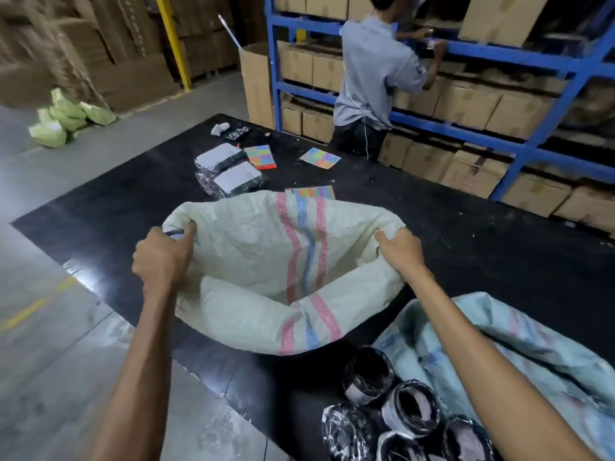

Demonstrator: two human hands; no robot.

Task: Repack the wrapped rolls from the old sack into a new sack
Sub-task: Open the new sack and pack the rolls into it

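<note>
New sack point(259, 241): left hand point(163, 251), right hand point(397, 251) hold rim; labels point(237, 177) blurred.

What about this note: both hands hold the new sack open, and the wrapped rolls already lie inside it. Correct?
Not quite. The left hand and right hand do hold the new sack open by its rim, but the wrapped rolls are not inside it: in the head view they lie on the black mat beside the old sack.
</note>
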